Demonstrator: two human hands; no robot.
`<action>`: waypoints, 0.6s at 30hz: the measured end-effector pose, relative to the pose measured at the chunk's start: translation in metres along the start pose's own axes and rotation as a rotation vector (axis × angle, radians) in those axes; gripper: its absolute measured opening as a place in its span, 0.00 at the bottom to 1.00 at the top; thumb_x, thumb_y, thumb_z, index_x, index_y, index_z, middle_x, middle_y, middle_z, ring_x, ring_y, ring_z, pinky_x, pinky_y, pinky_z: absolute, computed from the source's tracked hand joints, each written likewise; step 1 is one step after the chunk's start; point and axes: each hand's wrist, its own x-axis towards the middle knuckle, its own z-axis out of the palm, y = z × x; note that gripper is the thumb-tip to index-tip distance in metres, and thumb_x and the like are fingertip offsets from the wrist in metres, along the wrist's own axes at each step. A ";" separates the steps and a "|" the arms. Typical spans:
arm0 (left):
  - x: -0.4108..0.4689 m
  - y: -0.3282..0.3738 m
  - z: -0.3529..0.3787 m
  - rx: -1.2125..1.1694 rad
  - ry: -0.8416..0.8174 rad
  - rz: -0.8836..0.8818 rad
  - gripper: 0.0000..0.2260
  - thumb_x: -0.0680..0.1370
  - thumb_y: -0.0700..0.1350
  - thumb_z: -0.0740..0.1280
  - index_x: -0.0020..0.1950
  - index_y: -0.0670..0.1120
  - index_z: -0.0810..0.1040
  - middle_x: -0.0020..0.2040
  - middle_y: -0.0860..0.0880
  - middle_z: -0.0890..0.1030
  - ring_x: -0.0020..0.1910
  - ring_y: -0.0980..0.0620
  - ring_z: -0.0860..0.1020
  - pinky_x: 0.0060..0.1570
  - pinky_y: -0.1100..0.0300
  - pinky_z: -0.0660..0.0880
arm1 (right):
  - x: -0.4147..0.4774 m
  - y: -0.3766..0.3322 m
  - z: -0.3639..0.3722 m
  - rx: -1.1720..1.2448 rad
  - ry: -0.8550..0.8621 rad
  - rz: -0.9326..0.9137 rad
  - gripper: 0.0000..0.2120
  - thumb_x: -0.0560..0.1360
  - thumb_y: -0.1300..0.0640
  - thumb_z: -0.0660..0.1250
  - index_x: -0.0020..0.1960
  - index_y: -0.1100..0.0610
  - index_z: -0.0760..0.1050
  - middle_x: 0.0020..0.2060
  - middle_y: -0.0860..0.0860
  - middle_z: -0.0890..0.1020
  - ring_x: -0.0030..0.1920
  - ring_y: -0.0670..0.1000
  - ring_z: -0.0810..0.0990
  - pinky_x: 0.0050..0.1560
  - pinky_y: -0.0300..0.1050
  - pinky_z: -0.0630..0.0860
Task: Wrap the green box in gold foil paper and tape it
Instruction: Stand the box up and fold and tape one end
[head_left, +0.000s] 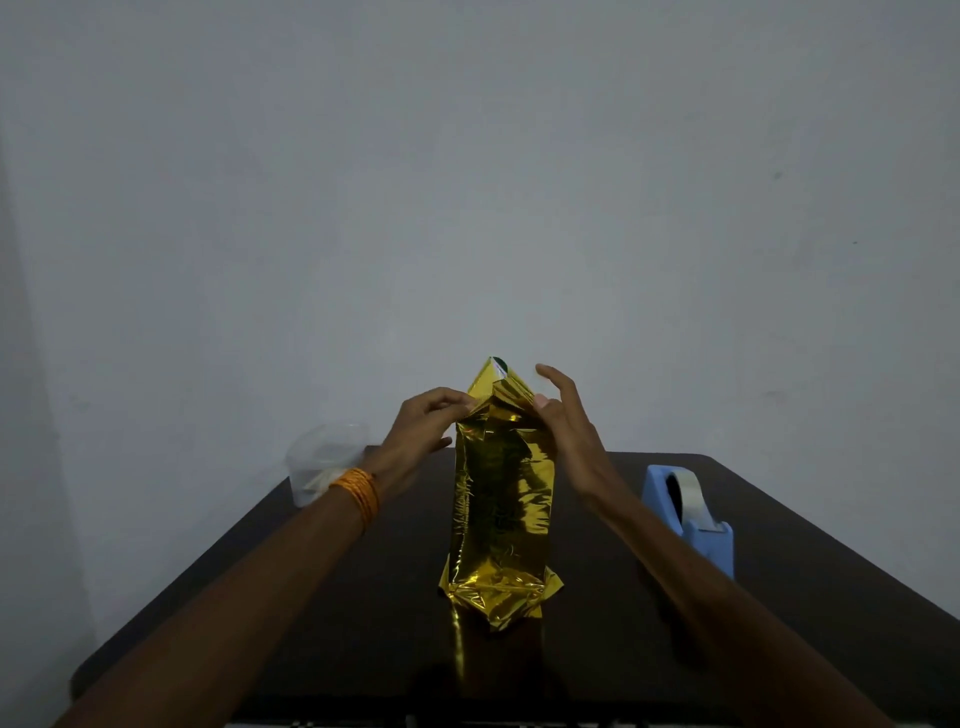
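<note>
A tall box stands upright at the middle of the dark table, covered in gold foil paper (501, 499). A sliver of the green box (498, 362) shows at the very top, where the foil rises to a point. My left hand (426, 423) pinches the foil's upper left fold between thumb and fingers. My right hand (563, 415) presses its thumb against the upper right fold, with the other fingers spread above it. At the base the foil flares out in loose crumpled flaps (498, 597).
A blue tape dispenser (693, 514) with a roll of clear tape stands to the right of the box, behind my right forearm. A clear plastic container (324, 462) sits at the table's far left corner. The dark table (363, 623) backs onto a plain wall.
</note>
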 end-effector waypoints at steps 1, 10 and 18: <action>0.001 -0.001 0.002 0.007 -0.025 -0.001 0.07 0.80 0.45 0.66 0.53 0.45 0.83 0.55 0.44 0.82 0.60 0.46 0.78 0.57 0.49 0.74 | 0.000 0.000 0.000 -0.003 0.000 0.000 0.22 0.78 0.36 0.54 0.71 0.35 0.61 0.54 0.44 0.80 0.59 0.49 0.80 0.65 0.60 0.74; 0.008 0.005 0.001 0.078 -0.132 -0.027 0.11 0.81 0.45 0.64 0.54 0.43 0.84 0.55 0.44 0.83 0.60 0.45 0.78 0.62 0.50 0.72 | 0.003 0.000 -0.002 -0.045 -0.015 -0.001 0.21 0.77 0.35 0.54 0.70 0.33 0.60 0.55 0.45 0.80 0.59 0.48 0.79 0.64 0.58 0.74; 0.017 0.004 0.004 0.162 -0.199 -0.053 0.08 0.79 0.48 0.66 0.53 0.52 0.85 0.58 0.46 0.82 0.61 0.47 0.78 0.65 0.44 0.73 | 0.003 -0.002 -0.006 -0.045 -0.026 0.009 0.23 0.76 0.36 0.54 0.71 0.35 0.60 0.55 0.40 0.78 0.59 0.45 0.77 0.63 0.53 0.72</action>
